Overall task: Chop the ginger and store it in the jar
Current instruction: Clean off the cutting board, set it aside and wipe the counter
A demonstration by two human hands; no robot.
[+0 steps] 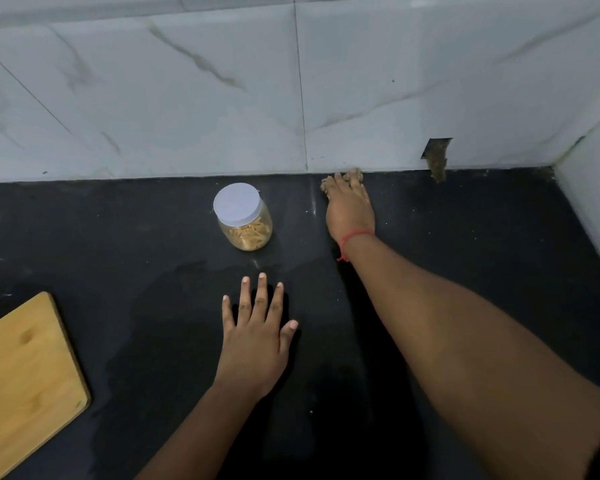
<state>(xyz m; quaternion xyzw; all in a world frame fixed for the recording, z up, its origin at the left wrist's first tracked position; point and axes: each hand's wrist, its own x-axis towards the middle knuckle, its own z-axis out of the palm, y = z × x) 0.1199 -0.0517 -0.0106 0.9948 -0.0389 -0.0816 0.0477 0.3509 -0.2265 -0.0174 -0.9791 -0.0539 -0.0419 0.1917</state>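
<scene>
My left hand point(253, 344) lies flat, fingers spread, empty, on the black stone countertop point(153, 258); a pale bamboo cutting board point(25, 379) sits at the near left. Beyond, the clear round jar with white lid point(244, 217) stands upright, chopped ginger inside. My right hand point(349, 206) reaches to the white marble-tile wall point(222, 98), fingers on beige scraps; grip unclear.

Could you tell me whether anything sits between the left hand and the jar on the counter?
Nothing visible does. The left hand lies flat and open on the black counter, and only bare counter separates its fingertips from the lidded jar just beyond. The right hand reaches to the wall, off to the jar's right.
</scene>
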